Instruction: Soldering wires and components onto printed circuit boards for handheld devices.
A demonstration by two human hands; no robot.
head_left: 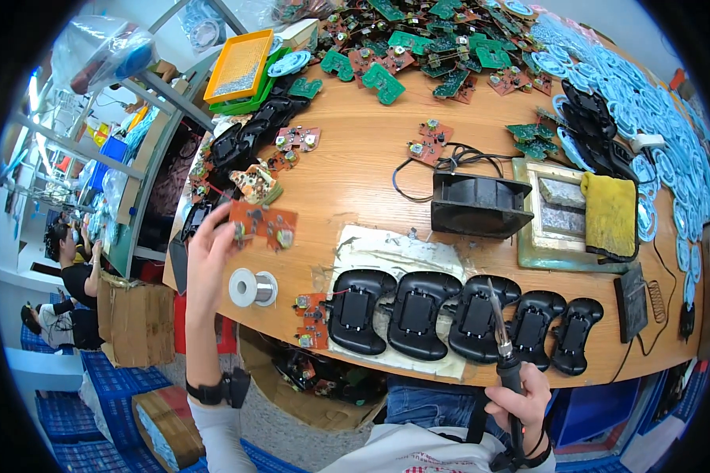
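Observation:
My left hand (213,256) is raised over the table's left side, its fingertips pinching a reddish-brown circuit board (264,217) by the near-left edge. In my right hand (528,398) is a soldering iron (510,374), gripped round its black handle with the metal tip pointing away from me. That tip passes over a row of several black game controller shells (416,317) on a white sheet (363,244). Beside the leftmost shell lies another reddish circuit board (312,321). A spool of solder wire (252,288) rests on the table below the held board.
A black fan (480,205) stands mid-table, next to a tray (532,256) with a yellow cloth (610,217). Green and red boards (418,47) pile up at the back, light-blue rings (647,98) at the right. An orange bin (241,67) sits back left. Another person (83,272) is far left.

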